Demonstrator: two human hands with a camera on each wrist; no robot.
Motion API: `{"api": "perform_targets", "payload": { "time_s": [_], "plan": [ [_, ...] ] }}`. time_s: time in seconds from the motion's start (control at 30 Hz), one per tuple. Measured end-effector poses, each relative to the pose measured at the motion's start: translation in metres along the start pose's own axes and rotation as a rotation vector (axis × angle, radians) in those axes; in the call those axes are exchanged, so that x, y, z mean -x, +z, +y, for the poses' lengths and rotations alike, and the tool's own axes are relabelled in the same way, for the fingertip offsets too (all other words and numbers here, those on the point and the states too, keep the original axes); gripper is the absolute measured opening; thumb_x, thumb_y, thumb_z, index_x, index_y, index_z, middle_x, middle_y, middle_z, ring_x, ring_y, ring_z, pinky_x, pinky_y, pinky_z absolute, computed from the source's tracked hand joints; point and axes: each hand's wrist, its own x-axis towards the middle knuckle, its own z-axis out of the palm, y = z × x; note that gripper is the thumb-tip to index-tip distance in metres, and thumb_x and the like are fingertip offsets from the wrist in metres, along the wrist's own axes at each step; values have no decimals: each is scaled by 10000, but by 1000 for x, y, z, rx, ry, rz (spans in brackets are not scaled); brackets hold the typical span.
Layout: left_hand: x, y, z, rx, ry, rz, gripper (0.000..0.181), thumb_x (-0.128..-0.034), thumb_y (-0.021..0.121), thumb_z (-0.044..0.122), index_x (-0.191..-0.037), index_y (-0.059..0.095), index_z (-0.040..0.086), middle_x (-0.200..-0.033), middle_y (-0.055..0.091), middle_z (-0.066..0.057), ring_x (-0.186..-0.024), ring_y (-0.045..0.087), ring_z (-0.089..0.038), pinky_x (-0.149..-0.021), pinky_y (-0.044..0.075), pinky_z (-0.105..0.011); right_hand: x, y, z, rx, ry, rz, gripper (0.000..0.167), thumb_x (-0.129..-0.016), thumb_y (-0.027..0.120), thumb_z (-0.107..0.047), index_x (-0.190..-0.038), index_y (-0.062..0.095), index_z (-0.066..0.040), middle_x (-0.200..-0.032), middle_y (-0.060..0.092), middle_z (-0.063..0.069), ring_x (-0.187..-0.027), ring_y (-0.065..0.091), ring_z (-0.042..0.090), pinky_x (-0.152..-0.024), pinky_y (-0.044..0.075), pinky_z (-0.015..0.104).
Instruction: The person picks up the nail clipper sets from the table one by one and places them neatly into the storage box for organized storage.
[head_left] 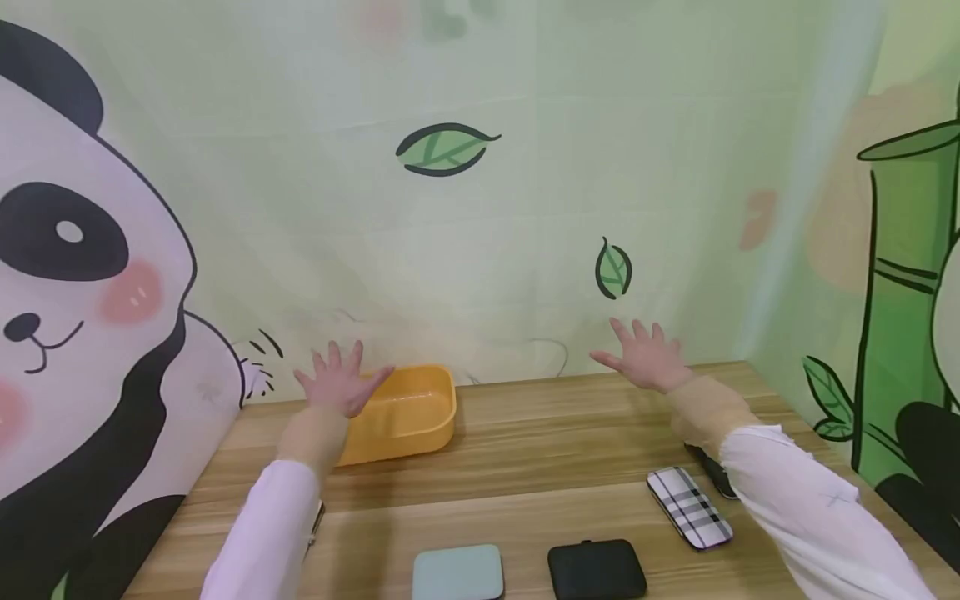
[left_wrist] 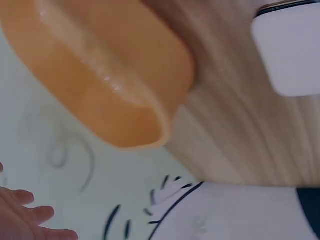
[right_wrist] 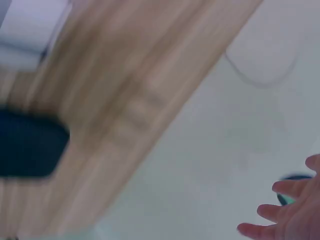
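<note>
Evidently the orange tub (head_left: 412,439) stretches crosswise, rightward from behind the nearer left hand (head_left: 339,387); the right hand (head_left: 647,360), likewise, spreads empty fingers.

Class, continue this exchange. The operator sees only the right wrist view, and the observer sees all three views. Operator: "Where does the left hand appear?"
Observer: In the head view, the left hand, fingers spread, overlaps the left side of an orange-yellow bin.
Operator: Anything patterned lying on the table?
Observer: Yes, a black-and-white plaid case, to the right of the black case in the head view.
</note>
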Motion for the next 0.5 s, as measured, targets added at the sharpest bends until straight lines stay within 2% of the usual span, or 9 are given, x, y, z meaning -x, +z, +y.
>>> {"api": "perform_targets", "payload": {
  "time_s": [0.13,0.23,0.37,0.5],
  "plan": [
    [12,17,-21,-18,-75,1,822,-896,215,616,-1406,156,-26,-1380,88,-359,-1204,85,-565,-873,57,-719,0,25,-15,-86,-10,31,772,-890,362,-583,-1396,256,-11,-1295,346,313,-1132,295,529,-831,284,657],
    [23,27,-34,8,-165,17,748,-945,219,511,-1368,158,-103,-1350,152,-371,-1180,170,-558,-868,163,-701,-3,42,-28,-146,-45,25,755,-915,336,-552,-1379,259,38,-1259,379,329,-1113,336,516,-874,295,606],
    [34,35,-47,128,-259,52,642,-968,294,365,-1313,170,-163,-1278,221,-377,-1136,234,-537,-861,229,-656,-6,61,-48,-219,-86,-1,750,-940,283,-524,-1348,259,105,-1247,384,348,-1130,357,486,-938,264,549],
    [42,40,-58,219,-280,62,609,-970,302,321,-1242,196,-213,-1193,266,-390,-1076,280,-541,-864,267,-623,-6,73,-75,-333,-97,-36,672,-971,280,-443,-1305,324,138,-1257,391,333,-1163,350,451,-962,273,501]
  ]
}}
